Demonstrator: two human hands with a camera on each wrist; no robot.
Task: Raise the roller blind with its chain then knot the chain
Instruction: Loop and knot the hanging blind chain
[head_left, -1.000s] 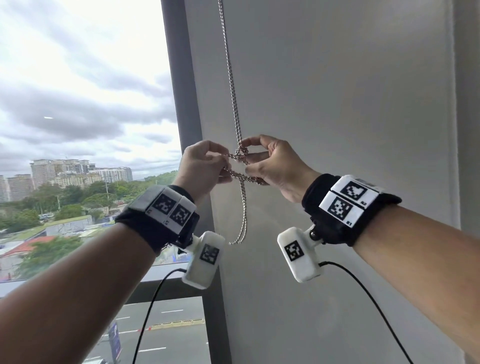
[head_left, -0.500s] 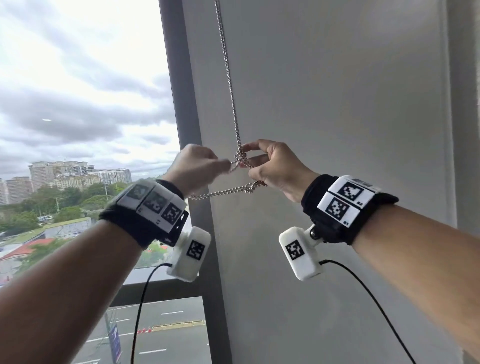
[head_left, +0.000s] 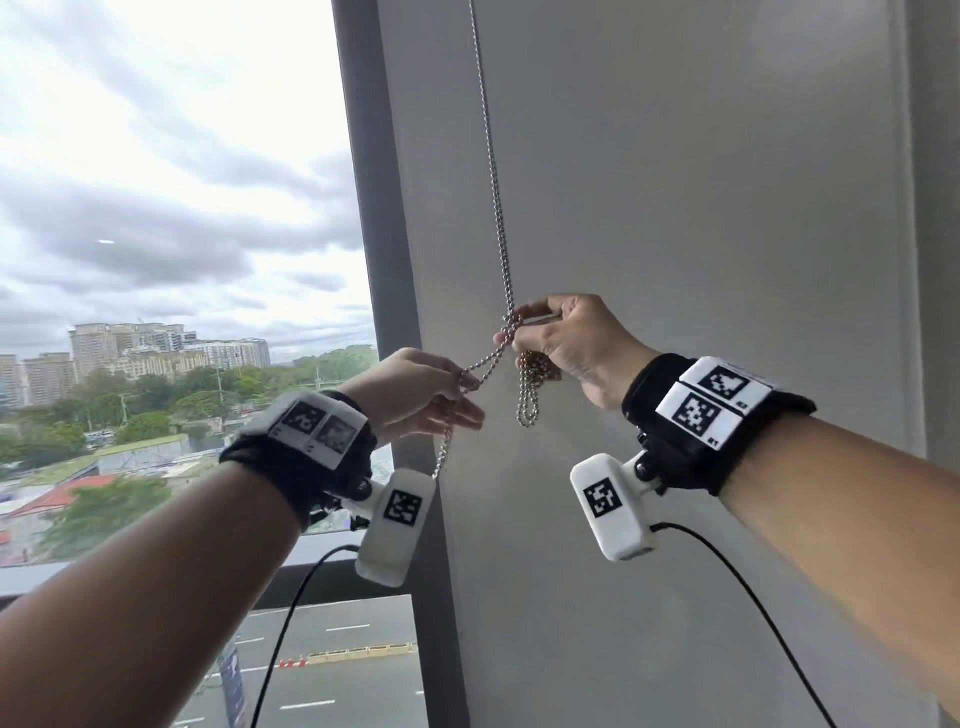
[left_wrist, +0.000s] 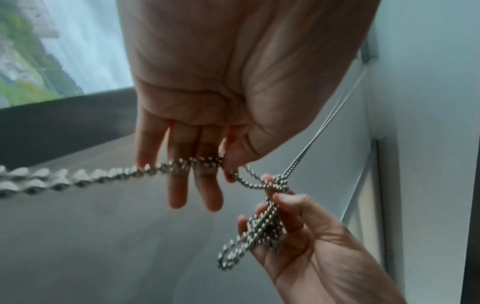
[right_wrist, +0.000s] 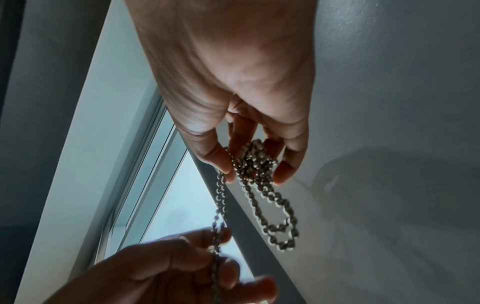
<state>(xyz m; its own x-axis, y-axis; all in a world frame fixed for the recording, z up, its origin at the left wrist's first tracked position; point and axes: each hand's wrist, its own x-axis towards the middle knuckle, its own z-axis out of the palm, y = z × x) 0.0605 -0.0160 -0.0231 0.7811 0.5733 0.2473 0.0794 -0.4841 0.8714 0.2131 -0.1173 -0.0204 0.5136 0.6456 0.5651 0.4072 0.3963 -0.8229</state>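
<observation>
A metal bead chain hangs down in front of the grey wall. My right hand pinches it where the strands cross and bunch together, and a short loop dangles below that hand. From the bunch a doubled strand slants down left to my left hand. In the left wrist view the left hand's thumb and forefinger pinch this strand while the other fingers lie straight. The tail hangs under the left hand. The right wrist view shows the bunched chain between the right thumb and fingers. The blind itself is out of sight.
A dark window post stands just left of the chain, with uncovered glass and a city view beyond it. The grey wall fills the right. Black cables hang from both wrist cameras.
My left hand has dropped lower, drawing its strand down and left from the crossing. A short loop now hangs under my right hand, which has stayed about where it was.
</observation>
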